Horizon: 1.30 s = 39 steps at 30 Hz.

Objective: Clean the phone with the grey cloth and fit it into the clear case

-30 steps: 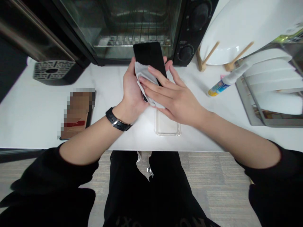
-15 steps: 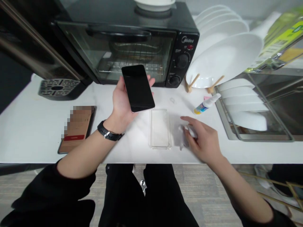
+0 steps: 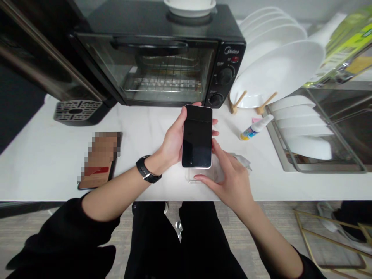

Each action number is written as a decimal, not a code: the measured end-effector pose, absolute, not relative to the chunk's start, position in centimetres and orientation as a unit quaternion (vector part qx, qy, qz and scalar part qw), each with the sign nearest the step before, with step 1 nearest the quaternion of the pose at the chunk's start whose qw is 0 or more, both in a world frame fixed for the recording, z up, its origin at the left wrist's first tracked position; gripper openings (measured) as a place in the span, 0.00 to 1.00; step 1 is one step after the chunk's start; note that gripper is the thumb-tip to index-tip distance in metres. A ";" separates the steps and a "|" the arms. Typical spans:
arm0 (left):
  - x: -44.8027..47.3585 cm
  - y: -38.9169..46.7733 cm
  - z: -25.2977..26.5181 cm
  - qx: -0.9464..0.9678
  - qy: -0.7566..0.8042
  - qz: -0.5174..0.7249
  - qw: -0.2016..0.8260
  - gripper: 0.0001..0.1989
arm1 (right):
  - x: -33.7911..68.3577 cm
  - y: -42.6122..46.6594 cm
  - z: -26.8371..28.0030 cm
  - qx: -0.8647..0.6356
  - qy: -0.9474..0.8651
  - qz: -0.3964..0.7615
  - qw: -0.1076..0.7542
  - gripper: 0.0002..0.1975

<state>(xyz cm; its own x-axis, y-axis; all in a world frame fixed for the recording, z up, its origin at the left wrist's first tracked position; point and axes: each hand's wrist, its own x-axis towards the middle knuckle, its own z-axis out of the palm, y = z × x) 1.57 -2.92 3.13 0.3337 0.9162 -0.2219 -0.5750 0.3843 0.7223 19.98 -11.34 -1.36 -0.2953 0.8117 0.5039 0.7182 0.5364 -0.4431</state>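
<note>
Black long sleeves pushed up toward the elbows, bare forearms, a black strap wristwatch (image 3: 148,172) on the left wrist, seemingly black trousers.

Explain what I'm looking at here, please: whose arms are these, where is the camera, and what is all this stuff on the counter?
No machine here: the arms belong to a person wearing a camera on the head, so you look forward and down at their own hands. The left hand, with a black wristwatch, holds a black dark-screened smartphone above the white countertop. The right hand rests its fingers on a clear plastic phone case lying just under the phone. Beside that hand lies a crumpled pale wiping cloth. Further right is a small white spray bottle on its side. At the back stand a black toaster oven and white plates in a wooden rack. On the left lies another flat device, blurred out.
</note>
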 end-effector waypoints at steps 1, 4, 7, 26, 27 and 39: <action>1.7 -3.0 3.0 0.270 0.313 0.481 0.773 0.29 | 19.8 -11.4 -1.7 -0.481 -0.796 0.063 0.362 0.51; 2.0 -3.2 2.7 0.257 0.306 0.469 0.788 0.26 | 19.7 -11.7 -2.4 -0.485 -0.778 0.073 0.393 0.50; 2.2 -3.3 2.4 0.258 0.307 0.464 0.790 0.24 | 19.9 -12.0 -2.7 -0.480 -0.769 0.099 0.410 0.50; -0.4 -1.1 1.1 0.779 0.509 0.258 0.259 0.21 | 21.4 -15.1 -3.3 -0.475 -0.791 0.135 0.362 0.42; -0.2 -1.1 1.0 0.789 0.505 0.246 0.247 0.20 | 21.4 -15.1 -3.4 -0.476 -0.795 0.124 0.356 0.41; -0.6 -1.0 0.4 0.828 0.507 0.174 0.163 0.11 | 20.5 -14.9 -3.6 -0.475 -0.828 0.044 0.296 0.37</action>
<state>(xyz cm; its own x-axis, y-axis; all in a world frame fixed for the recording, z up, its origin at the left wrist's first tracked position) -0.62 -1.03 0.38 0.4258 0.8964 0.1233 0.7823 -0.4332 0.4476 20.47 -14.95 -3.61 -0.3737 0.8120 0.4485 0.7594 0.5454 -0.3548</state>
